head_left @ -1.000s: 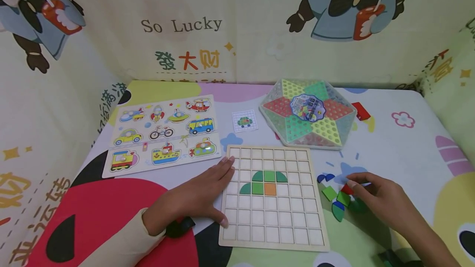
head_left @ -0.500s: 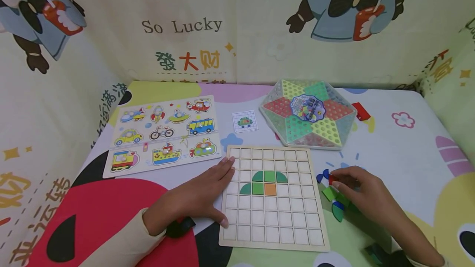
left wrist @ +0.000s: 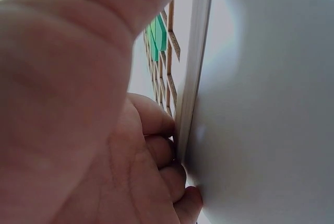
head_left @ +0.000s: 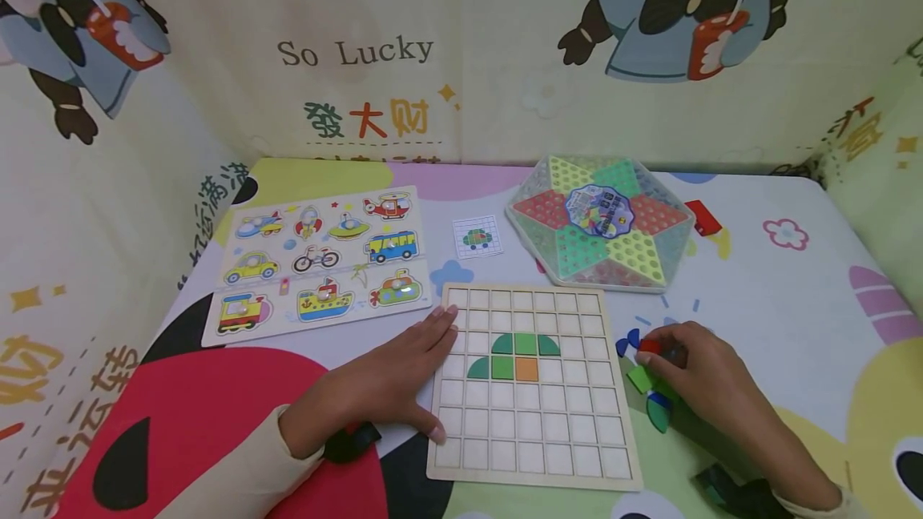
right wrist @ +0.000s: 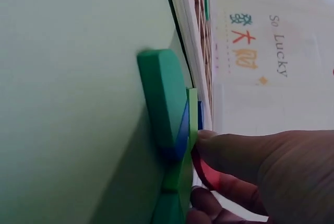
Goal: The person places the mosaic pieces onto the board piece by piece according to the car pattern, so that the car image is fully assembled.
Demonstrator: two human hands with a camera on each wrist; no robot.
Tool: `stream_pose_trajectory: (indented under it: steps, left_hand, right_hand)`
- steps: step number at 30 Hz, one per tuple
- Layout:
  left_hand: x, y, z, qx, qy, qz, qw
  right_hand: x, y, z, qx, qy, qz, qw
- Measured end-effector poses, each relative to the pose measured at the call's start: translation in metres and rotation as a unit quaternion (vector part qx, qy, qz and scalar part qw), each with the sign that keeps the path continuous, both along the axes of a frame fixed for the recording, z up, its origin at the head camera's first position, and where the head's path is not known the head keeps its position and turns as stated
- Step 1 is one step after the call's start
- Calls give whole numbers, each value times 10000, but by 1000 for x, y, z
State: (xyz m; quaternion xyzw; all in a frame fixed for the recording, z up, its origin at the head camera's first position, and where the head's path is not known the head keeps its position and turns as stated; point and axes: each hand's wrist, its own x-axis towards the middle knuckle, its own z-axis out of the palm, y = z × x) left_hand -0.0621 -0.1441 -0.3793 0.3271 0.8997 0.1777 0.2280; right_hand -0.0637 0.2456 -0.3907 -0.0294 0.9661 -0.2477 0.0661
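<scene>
Red piece [head_left: 649,346]: right of the grid board, at the loose pieces; whether it touches any of them I cannot tell. My right grip [head_left: 695,367] pinches it between thumb and fingers, its outline partly covered.

Just beside it, two small blue pieces [head_left: 634,338]; nearer me, a light green square [head_left: 638,380] and a dark green rounded piece [head_left: 658,416] with blue showing at its upper end. More green lies partly under my right grip.

Grid board [head_left: 534,482]: flat on the counter [head_left: 764,303]. Six pieces set in: a green square [head_left: 525,343] between two dark green rounded ones in the upper row; below, dark green rounded, green square, orange square [head_left: 527,369].

My left grip [head_left: 392,371] is spread along the board's left edge, thumb toward the near corner, fingertips touching the rim.

Beyond the board: a small picture card [head_left: 477,238], a hexagonal game board [head_left: 598,223] to its right, a vehicle puzzle [head_left: 320,263] to its left. Printed cloth [head_left: 356,50] hangs behind.
</scene>
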Motion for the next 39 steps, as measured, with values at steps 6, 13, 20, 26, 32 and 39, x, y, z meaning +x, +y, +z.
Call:
stream_pose_trajectory:
  steps: [6,13,20,26,32,39]
  left_hand:
    - [1,0,1,7,6,4,10000]
    - [1,1,2,12,1,-8,10000]
    - [0,1,2,25,-9,9,10000]
    - [1,1,2,30,-6,1,10000]
    - [1,1,1,28,20,-23,10000]
    - [1,-1,0,26,51,-65,10000]
  right_hand:
    - [1,-2,2,-35,337,35,9994]
    - [2,1,0,-197,1147,591,9914]
    - [1,0,-2,-585,1859,1107,9746]
    - [1,-5,1,-957,1834,1133,9718]
    - [0,-14,3,-1303,1977,1228,9638]
    - [-1,-30,2,-1496,1651,1497,9633]
